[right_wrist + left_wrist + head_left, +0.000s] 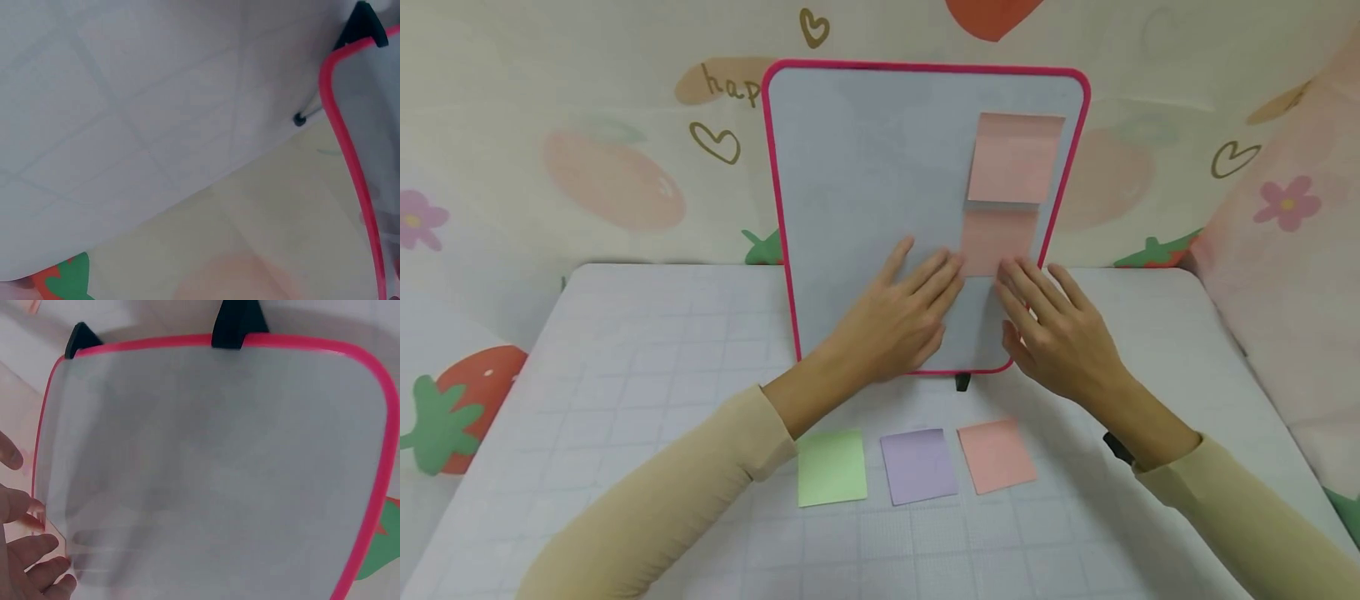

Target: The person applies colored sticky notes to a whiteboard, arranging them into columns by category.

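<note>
A whiteboard with a pink-red frame stands upright. Near its right side, an upper pink sticky note hangs with its lower edge lifted off the surface. Directly below is a second pink sticky note. My left hand lies against the board, its extended fingertips at this lower note's left edge. At its lower right corner are the fingertips of my right hand, fingers fairly straight. In the left wrist view, fingers show at the board's side; the right wrist view mostly misses the hand.
Green, purple and pink square notes lie in a row on the grid-patterned table before the board. Black feet support the board. Behind hangs a strawberry-print cloth.
</note>
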Tool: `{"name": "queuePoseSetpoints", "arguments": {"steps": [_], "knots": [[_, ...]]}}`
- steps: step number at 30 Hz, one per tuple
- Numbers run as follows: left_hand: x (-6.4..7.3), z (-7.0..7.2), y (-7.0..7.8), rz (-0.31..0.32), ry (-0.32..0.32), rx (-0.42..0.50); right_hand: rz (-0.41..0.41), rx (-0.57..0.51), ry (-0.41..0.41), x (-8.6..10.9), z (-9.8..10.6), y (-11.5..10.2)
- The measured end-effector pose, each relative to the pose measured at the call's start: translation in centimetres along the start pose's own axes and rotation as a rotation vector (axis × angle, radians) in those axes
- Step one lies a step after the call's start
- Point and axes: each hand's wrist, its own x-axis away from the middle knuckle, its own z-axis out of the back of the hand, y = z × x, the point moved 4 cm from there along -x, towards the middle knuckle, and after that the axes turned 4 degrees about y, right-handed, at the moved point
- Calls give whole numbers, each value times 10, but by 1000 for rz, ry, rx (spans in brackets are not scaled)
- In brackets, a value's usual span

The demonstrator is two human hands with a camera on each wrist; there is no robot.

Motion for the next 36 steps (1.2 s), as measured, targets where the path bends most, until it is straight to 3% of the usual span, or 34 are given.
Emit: {"name": "queuePoseSetpoints", "arguments": {"steps": [8, 13, 17, 21, 26, 32, 36], "knots": [[20, 1, 21, -53, 11, 62, -2, -76, 4, 16, 0, -9], [31, -1, 43, -102, 12, 143, 2, -235, -92, 29, 5, -25], [40, -5, 58, -146, -32, 163, -4, -418, -196, 42, 10, -42], [47, -8, 71, -186, -66, 169, -18, -504, -289, 57, 17, -54], [58, -12, 87, -240, -114, 207, -33, -527, -372, 75, 20, -61], [69, -17, 103, -330, -247, 251, -36, -575, -404, 89, 19, -67], [72, -21, 108, -352, -301, 273, -42, -606, -424, 95, 19, -69]]}}
